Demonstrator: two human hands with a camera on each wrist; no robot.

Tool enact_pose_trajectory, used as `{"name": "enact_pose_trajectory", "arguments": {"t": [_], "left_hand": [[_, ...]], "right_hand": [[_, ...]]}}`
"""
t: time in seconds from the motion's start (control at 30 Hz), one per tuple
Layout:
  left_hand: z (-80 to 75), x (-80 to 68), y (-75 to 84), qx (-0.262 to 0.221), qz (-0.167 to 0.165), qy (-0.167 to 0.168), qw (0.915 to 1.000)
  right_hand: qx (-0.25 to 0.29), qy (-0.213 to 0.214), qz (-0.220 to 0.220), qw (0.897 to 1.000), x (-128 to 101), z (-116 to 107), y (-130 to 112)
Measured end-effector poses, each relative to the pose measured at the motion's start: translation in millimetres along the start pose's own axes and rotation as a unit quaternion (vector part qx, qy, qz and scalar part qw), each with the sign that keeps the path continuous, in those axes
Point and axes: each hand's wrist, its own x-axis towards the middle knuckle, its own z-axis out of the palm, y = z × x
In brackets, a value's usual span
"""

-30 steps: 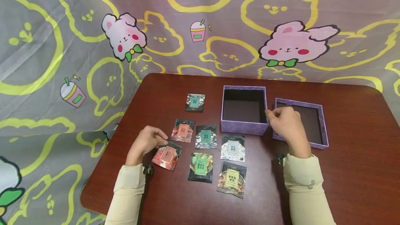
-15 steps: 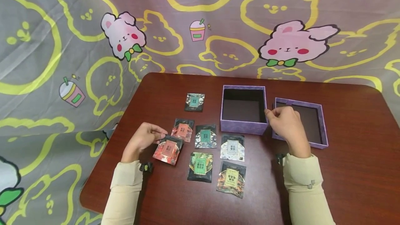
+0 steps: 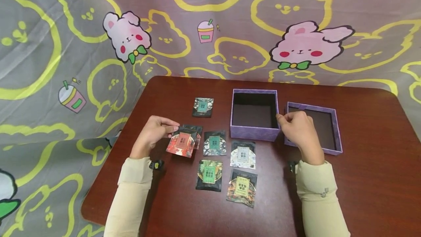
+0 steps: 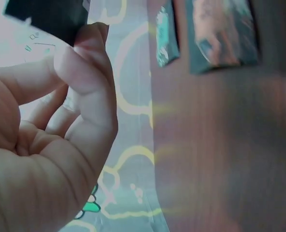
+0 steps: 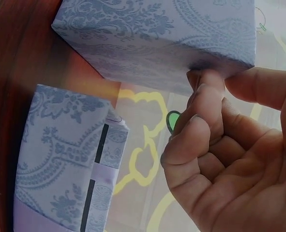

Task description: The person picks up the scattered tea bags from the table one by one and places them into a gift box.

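Note:
By its top corner, my left hand (image 3: 154, 132) pinches a red-labelled sachet (image 3: 182, 141) above the table. In the head view this sachet overlaps a second red sachet (image 3: 198, 140) lying behind it. The left wrist view shows just a dark corner of the held sachet (image 4: 51, 19) between thumb and fingers. My right hand (image 3: 299, 129) is at the right rim of an open purple box (image 3: 253, 133), thumb and curled forefinger holding its edge. In the right wrist view the fingertips (image 5: 213, 82) touch the patterned side wall, the other fingers curled beneath. The dark box floor shows bare.
A shallow purple lid (image 3: 338, 131) lies open side up beside the box. Flat on the table are a small teal sachet (image 3: 203, 107), another teal one (image 3: 215, 143), a white one (image 3: 243, 154), a green one (image 3: 209, 175) and a yellow one (image 3: 241, 187). Patterned cloth hangs behind.
My left hand has lifted the red sachet from the table and moved it away from me and slightly right, over the other red one. The right hand stays at the box rim.

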Motion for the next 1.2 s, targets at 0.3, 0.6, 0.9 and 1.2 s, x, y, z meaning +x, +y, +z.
{"name": "enact_pose_trajectory", "arguments": {"t": [0.3, 0.6, 0.9, 1.2], "left_hand": [[8.9, 8.0, 16.4, -0.041, -0.001, -0.007, 0.9991], [14.7, 14.3, 30.5, -0.049, 0.001, -0.008, 0.9988], [17.2, 27.0, 41.6, -0.077, 0.007, -0.014, 0.9969], [23.7, 35.5, 52.5, -0.068, 0.005, -0.027, 0.9973]], "right_hand": [[0.0, -0.003, -0.005, 1.0, -1, 0, -1], [-0.001, 0.005, -0.019, 1.0, 0, 0, -1], [0.004, 0.007, -0.031, 0.999, 0, 0, -2], [-0.002, 0.006, -0.024, 1.0, 0, 0, 0]]}}
